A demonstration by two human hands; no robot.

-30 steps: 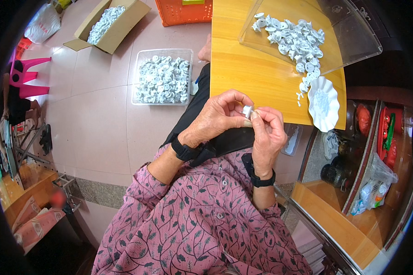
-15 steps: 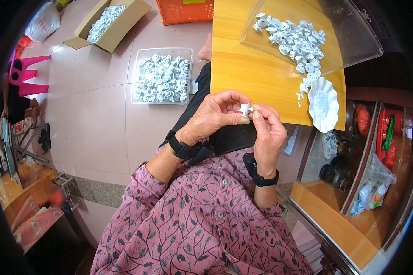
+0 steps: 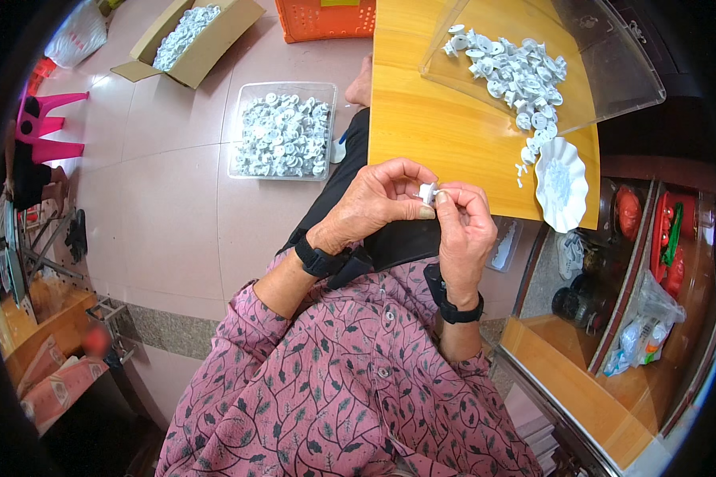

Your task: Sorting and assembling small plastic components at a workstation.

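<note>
A small white plastic part (image 3: 427, 193) with a round disc sits between my two hands, just off the near edge of the yellow wooden table (image 3: 422, 103). My left hand (image 3: 366, 203) pinches it between thumb and fingers from the left. From the right, my right hand (image 3: 465, 226) has its thumb and fingertips closed at the part's end; any smaller piece in them is hidden. Many similar white parts (image 3: 525, 75) lie heaped at a clear plastic bin on the table. Beside them, a white scalloped dish (image 3: 547, 203) holds tiny pale pieces, with a few loose bits (image 3: 520, 173) nearby.
On the tiled floor stand a clear tub (image 3: 235, 159) and a cardboard box (image 3: 203, 70), both full of white parts. An orange crate (image 3: 326, 22) is behind. At right is an open cabinet (image 3: 569, 350) with bags and goods. Pink stool (image 3: 60, 149) and another person's arm, far left.
The fingertips of my right hand have drawn closer against the white part, which has turned slightly. Both hands stay in nearly the same place; the view has shifted a little.
</note>
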